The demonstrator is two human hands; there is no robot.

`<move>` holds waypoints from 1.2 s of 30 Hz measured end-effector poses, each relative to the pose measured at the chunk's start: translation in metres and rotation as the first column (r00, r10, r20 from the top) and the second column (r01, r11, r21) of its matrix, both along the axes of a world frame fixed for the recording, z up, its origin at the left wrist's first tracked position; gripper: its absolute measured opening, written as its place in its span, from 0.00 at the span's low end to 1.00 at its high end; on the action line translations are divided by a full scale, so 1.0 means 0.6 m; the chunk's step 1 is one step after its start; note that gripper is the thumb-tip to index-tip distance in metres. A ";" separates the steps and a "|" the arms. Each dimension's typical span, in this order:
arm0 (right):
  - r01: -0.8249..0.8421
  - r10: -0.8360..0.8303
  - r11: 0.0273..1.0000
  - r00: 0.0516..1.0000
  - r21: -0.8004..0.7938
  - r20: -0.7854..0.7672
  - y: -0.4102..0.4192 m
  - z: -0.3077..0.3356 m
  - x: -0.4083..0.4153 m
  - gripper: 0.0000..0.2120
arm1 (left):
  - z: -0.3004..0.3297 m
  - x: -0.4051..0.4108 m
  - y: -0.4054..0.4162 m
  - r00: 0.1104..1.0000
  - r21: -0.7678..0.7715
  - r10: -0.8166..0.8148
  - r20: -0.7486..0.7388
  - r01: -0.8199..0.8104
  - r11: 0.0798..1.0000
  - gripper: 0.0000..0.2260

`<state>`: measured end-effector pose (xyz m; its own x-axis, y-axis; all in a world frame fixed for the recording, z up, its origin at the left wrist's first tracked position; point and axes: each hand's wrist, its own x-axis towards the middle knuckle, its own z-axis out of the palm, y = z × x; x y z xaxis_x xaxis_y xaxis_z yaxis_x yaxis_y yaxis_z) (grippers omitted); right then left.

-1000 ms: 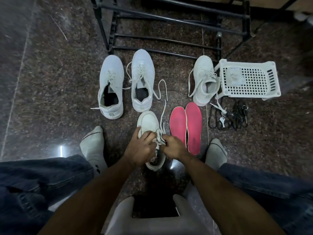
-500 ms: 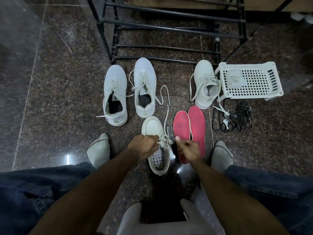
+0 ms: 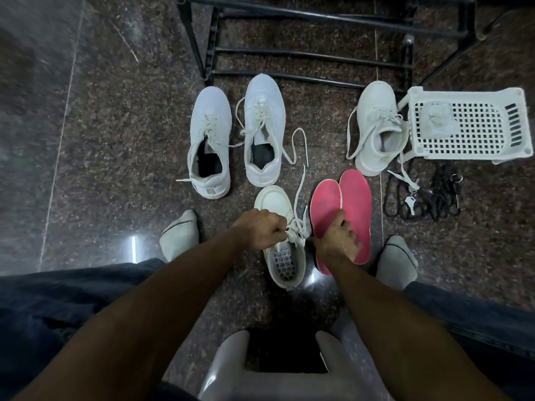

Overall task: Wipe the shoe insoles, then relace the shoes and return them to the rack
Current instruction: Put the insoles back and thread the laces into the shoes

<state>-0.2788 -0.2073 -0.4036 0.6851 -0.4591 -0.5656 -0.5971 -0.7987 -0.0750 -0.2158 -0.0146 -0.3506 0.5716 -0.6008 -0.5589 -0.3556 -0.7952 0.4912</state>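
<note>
The near shoe [image 3: 285, 244] sits on the floor between the person's socked feet, toe pointing away toward the rack [image 3: 307, 47], its lace [image 3: 299, 186] bunched loose over the tongue with one end trailing up the floor. The left hand [image 3: 260, 231] is right on it, fingers curled and pinching the lace at the top eyelets. So this looks like the relacing step, on this shoe, and it is not finished: the lace is slack and untied.

The right hand [image 3: 337, 244] is off the shoe and over the pink insoles [image 3: 344, 209], which lie side by side on the floor just right of the shoe. Its fingers are spread and relaxed on the nearer insole, touching it; whether the thumb has caught the edge I cannot tell.

My read: an insole may be about to go back into the shoe, which shows a perforated bed inside the heel. That calls for lifting it by the edge, sliding it in toe first, and keeping the lace held clear of the opening.

Further out, a pair of white shoes [image 3: 234, 140] stands in front of the rack with laces loose, and a fourth shoe [image 3: 376, 128] lies at the right, touching a white basket [image 3: 469, 96] with a cloth [image 3: 437, 121] in it. Dark cords and keys [image 3: 425, 198] lie on the floor below the basket.
</note>
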 end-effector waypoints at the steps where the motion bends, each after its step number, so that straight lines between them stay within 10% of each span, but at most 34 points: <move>1: 0.020 -0.022 0.998 0.999 0.055 0.028 -0.003 0.000 0.000 0.48 | -0.001 0.000 0.001 1.000 -0.005 0.004 -0.003 -0.004 1.000 0.08; 12: -0.032 -0.028 0.945 0.983 0.325 0.179 -0.039 0.097 -0.006 0.17 | 0.002 -0.014 -0.005 0.988 0.022 0.154 0.003 -0.154 0.988 0.08; 26: -0.380 0.417 0.890 0.902 0.253 -0.110 -0.023 0.194 -0.126 0.46 | 0.021 -0.053 -0.021 0.893 0.075 0.451 -0.009 -0.449 0.890 0.11; 36: -0.749 0.746 0.659 0.638 0.071 -0.193 -0.040 0.232 -0.120 0.36 | 0.019 -0.067 -0.040 0.758 0.061 0.649 -0.064 -0.646 0.761 0.10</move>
<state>-0.3510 -0.2315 -0.2647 0.6793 0.1523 -0.7178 0.2038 -0.9789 -0.0148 -0.2561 -0.0386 -0.3392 0.7718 -0.0833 -0.6304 0.2881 -0.8380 0.4634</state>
